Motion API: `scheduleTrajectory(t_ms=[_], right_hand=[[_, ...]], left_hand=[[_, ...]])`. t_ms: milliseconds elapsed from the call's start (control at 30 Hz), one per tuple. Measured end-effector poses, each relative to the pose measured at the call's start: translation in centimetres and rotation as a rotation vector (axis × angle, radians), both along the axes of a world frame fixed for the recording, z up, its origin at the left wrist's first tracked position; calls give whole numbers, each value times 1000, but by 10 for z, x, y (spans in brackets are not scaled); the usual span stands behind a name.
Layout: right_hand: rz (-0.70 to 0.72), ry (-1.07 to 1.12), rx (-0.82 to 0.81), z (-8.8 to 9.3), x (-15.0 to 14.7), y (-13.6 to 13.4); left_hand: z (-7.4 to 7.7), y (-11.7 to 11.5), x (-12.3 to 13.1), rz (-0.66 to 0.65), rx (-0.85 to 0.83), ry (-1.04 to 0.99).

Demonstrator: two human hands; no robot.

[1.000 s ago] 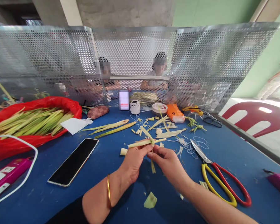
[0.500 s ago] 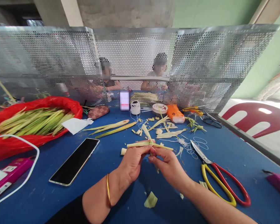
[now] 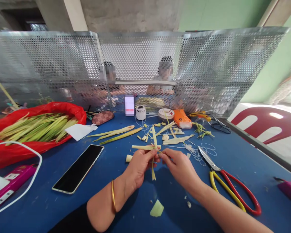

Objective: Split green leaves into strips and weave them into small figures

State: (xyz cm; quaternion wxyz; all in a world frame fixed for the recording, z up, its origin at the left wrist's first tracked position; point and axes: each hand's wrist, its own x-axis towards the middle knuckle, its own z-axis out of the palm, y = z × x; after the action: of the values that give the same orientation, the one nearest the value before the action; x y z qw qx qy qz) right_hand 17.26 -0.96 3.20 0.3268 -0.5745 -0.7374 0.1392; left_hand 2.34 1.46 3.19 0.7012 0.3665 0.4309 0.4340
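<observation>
Pale green leaf strips [image 3: 154, 137] cross one another between my two hands, above the blue table. My left hand [image 3: 141, 161] pinches them at the crossing with thumb and fingers; one strip points up, one lies to the left and a split end hangs below. With closed fingertips my right hand [image 3: 176, 161] grips a thin strip at the right of the crossing. The tips of several fingers are hidden behind the strips. Close behind the hands lie cut leaf pieces [image 3: 177, 139] and tangled white string [image 3: 195, 152].
Scissors [image 3: 218, 168] with red and yellow handles lie at right, a black phone [image 3: 79, 168] at left. A red bag [image 3: 38, 147] holds many leaves. Behind stand a string spool [image 3: 141, 112], a tape roll [image 3: 166, 114], an orange packet [image 3: 182, 118] and a perforated metal screen [image 3: 140, 42], with people beyond.
My right hand has moved slightly right, away from my left, drawing a thin strip. The upright strip has turned more vertical, and a split end now shows hanging below my left hand.
</observation>
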Motion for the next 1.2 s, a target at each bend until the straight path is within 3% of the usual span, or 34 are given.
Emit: scheduleTrajectory(t_ms=[167, 267, 467, 700, 800, 933, 1033, 1200], right_hand=[[29, -18, 8, 0, -7, -9], [53, -35, -4, 1, -8, -11], [29, -61, -32, -1, -5, -5], [118, -7, 14, -1, -10, -9], [120, 167, -92, -2, -7, -5], [17, 647, -304, 0, 2, 7], [43, 932, -387, 1, 4, 10], [-72, 977, -312, -7, -2, 8]], left_hand=[[-5, 0, 3, 73, 138, 128], [-3, 1, 2, 74, 115, 139], [4, 2, -3, -62, 72, 148], [6, -1, 0, 16, 121, 199], [8, 1, -1, -13, 80, 172], [13, 2, -5, -156, 27, 161], [15, 0, -6, -234, 3, 221], [12, -5, -2, -306, 68, 342]])
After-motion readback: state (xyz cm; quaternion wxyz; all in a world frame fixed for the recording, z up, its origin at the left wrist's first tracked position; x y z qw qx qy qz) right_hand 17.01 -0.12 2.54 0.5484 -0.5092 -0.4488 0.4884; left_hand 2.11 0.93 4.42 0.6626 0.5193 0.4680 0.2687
